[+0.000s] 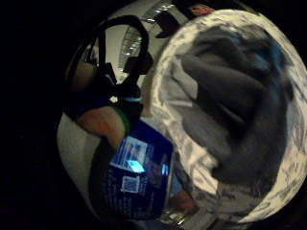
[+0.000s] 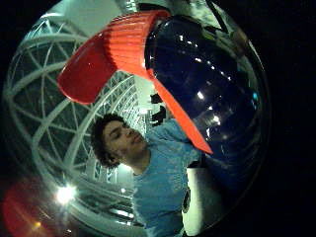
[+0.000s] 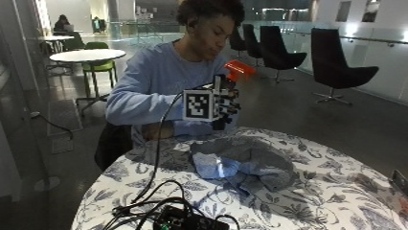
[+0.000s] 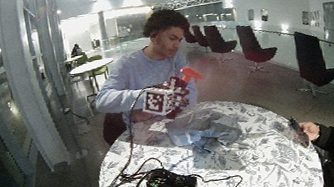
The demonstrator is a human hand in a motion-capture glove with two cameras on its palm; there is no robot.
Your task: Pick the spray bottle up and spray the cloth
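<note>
My gloved right hand (image 3: 224, 106) grips a dark blue spray bottle with a red trigger head (image 3: 239, 70) and holds it upright above the table's far edge. The bottle's red nozzle (image 2: 114, 53) and blue body (image 2: 210, 91) fill the thumb side palm view. Its label (image 1: 139, 175) shows in the little finger side palm view, with fingers curled round it. A crumpled grey cloth (image 3: 250, 160) lies on the flower-patterned tablecloth (image 3: 331, 191), below and in front of the bottle. The cloth (image 1: 235, 110) shows under the palm. The bare left hand (image 3: 156, 130) rests on the table's edge beside the cloth.
A black box with a tangle of cables (image 3: 185, 220) sits at the table's near edge, and one cable runs up to the glove. A small dark object (image 3: 399, 182) lies at the table's right rim. Chairs and another table stand behind the person.
</note>
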